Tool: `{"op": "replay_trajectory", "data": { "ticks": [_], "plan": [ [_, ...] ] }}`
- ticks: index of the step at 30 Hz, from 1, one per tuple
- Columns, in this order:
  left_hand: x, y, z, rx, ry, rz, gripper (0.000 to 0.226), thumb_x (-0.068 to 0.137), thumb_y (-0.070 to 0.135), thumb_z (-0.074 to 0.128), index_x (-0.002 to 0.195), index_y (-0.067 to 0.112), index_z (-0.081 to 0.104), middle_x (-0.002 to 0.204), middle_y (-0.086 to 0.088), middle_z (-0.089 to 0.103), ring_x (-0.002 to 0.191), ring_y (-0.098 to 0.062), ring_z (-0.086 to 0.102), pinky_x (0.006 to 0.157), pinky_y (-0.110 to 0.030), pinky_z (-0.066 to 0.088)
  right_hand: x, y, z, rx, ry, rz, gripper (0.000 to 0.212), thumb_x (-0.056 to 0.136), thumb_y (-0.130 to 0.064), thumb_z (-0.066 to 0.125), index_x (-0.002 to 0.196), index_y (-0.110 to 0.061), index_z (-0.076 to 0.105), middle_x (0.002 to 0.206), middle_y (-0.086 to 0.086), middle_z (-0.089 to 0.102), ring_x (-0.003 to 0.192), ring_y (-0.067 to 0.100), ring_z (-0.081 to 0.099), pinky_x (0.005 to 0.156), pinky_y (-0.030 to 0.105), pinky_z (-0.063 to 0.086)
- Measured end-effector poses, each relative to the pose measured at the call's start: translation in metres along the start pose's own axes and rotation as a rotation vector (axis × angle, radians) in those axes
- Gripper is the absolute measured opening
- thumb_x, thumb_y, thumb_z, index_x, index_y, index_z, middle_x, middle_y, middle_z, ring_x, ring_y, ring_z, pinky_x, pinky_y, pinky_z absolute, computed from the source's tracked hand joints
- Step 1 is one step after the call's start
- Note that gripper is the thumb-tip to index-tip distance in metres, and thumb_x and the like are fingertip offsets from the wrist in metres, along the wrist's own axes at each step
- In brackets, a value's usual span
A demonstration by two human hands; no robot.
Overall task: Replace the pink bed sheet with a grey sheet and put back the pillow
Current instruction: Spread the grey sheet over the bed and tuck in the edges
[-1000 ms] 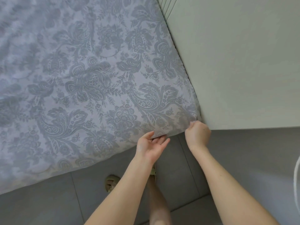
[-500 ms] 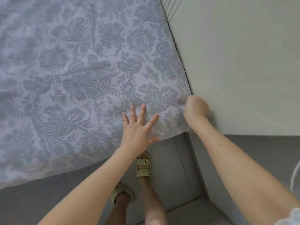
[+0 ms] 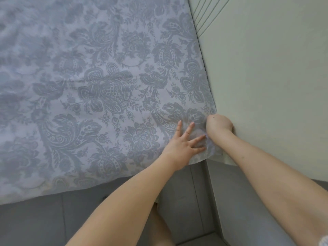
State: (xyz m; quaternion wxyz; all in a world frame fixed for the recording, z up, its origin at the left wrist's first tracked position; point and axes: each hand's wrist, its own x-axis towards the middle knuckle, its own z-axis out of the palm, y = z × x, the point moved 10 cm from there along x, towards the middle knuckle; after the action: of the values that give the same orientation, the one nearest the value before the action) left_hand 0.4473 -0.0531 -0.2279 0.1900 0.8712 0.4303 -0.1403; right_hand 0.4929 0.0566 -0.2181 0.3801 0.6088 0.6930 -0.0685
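Observation:
The grey sheet (image 3: 106,86) with a darker floral pattern covers the whole bed top and hangs over its near edge. My left hand (image 3: 184,142) lies flat on it near the right corner, fingers spread and pressing the fabric. My right hand (image 3: 219,124) is at that corner, wedged between the mattress and the pale panel. Its fingers are curled down out of sight, gripping the sheet's corner, which bunches just below the hand. No pillow and no pink sheet are in view.
A pale panel (image 3: 266,77) with ridged lines at the top stands tight against the bed's right side. Grey floor tiles (image 3: 35,224) run along the near edge of the bed. My bare leg (image 3: 161,228) shows between my forearms.
Both hands rose from under the bed's edge to its top corner. My left hand turned over and spread flat on the sheet, and my right hand pushed the corner in against the panel.

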Motion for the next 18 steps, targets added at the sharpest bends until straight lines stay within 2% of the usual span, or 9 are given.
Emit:
{"op": "replay_trajectory", "data": {
  "ticks": [3,6,7,8,9,11,13,15,18],
  "plan": [
    [-0.028,-0.001,-0.023,-0.392,0.175,0.056,0.03,0.093,0.028,0.052,0.121,0.026,0.064,0.15,0.003,0.036,0.145,-0.031,0.013,0.114,-0.062,0.002,-0.007,-0.003,-0.008,-0.022,-0.025,0.01,0.04,0.095,-0.001,0.036,0.132,-0.006,0.051,0.134,0.011,0.053,0.123,0.028,0.052,0.094,0.035,0.046],
    [-0.088,-0.053,-0.039,-0.501,0.583,-0.307,0.031,0.088,0.029,0.049,0.112,0.023,0.068,0.133,-0.002,0.057,0.13,-0.03,0.046,0.104,-0.064,0.032,-0.023,-0.016,-0.044,-0.06,0.117,-0.003,0.037,0.096,-0.008,0.043,0.132,-0.011,0.051,0.129,0.01,0.055,0.117,0.027,0.055,0.085,0.032,0.049],
    [-0.113,-0.078,-0.034,-0.463,0.613,-0.508,0.036,0.089,0.037,0.046,0.119,0.025,0.064,0.137,-0.002,0.054,0.132,-0.03,0.043,0.105,-0.064,0.03,-0.032,-0.029,-0.058,-0.038,0.187,-0.056,0.043,0.096,-0.021,0.05,0.137,-0.013,0.044,0.132,0.014,0.05,0.119,0.03,0.053,0.085,0.034,0.049],
    [-0.138,-0.102,-0.02,-0.445,0.545,-0.706,0.044,0.092,0.045,0.044,0.131,0.028,0.054,0.146,-0.003,0.043,0.139,-0.03,0.033,0.11,-0.064,0.021,-0.04,-0.046,-0.065,0.0,0.231,-0.138,0.064,0.092,-0.041,0.056,0.145,-0.016,0.03,0.141,0.019,0.04,0.125,0.035,0.046,0.087,0.037,0.048],
    [-0.162,-0.123,0.001,-0.448,0.414,-0.88,0.054,0.094,0.053,0.039,0.143,0.032,0.037,0.155,-0.005,0.025,0.144,-0.031,0.017,0.112,-0.061,0.009,-0.049,-0.065,-0.064,0.047,0.213,-0.23,0.089,0.083,-0.06,0.057,0.151,-0.023,0.011,0.151,0.021,0.022,0.134,0.039,0.033,0.093,0.042,0.046],
    [-0.217,-0.152,0.056,-0.491,0.157,-1.156,0.07,0.09,0.068,0.021,0.149,0.037,-0.003,0.158,-0.007,-0.01,0.145,-0.034,-0.009,0.111,-0.06,-0.002,-0.064,-0.105,-0.038,0.04,0.102,-0.383,0.116,0.069,-0.078,0.055,0.148,-0.034,-0.017,0.157,0.016,-0.012,0.143,0.043,0.004,0.103,0.05,0.037],
    [-0.26,-0.149,0.101,-0.566,0.054,-1.252,0.076,0.086,0.073,0.013,0.141,0.039,-0.027,0.152,-0.007,-0.031,0.141,-0.035,-0.025,0.11,-0.063,0.003,-0.072,-0.125,0.0,-0.104,0.033,-0.398,0.125,0.067,-0.078,0.057,0.14,-0.032,-0.033,0.152,0.021,-0.028,0.14,0.048,-0.013,0.109,0.058,0.024],
    [-0.28,-0.123,0.132,-0.564,0.01,-1.183,0.081,0.092,0.064,0.024,0.132,0.037,-0.042,0.144,-0.008,-0.046,0.136,-0.036,-0.034,0.109,-0.056,0.025,-0.079,-0.124,0.024,-0.182,0.046,-0.323,0.123,0.075,-0.07,0.057,0.136,-0.023,-0.039,0.149,0.028,-0.028,0.138,0.053,-0.014,0.109,0.061,0.019],
    [-0.305,-0.088,0.152,-0.629,0.042,-1.085,0.093,0.095,0.029,0.045,0.133,0.039,-0.039,0.142,-0.004,-0.049,0.139,-0.035,-0.028,0.094,-0.034,0.048,-0.1,-0.118,0.042,-0.373,0.113,-0.247,0.094,0.095,-0.028,0.053,0.143,-0.011,-0.026,0.149,0.039,-0.001,0.136,0.054,0.02,0.097,0.055,0.042]
  ]
}}
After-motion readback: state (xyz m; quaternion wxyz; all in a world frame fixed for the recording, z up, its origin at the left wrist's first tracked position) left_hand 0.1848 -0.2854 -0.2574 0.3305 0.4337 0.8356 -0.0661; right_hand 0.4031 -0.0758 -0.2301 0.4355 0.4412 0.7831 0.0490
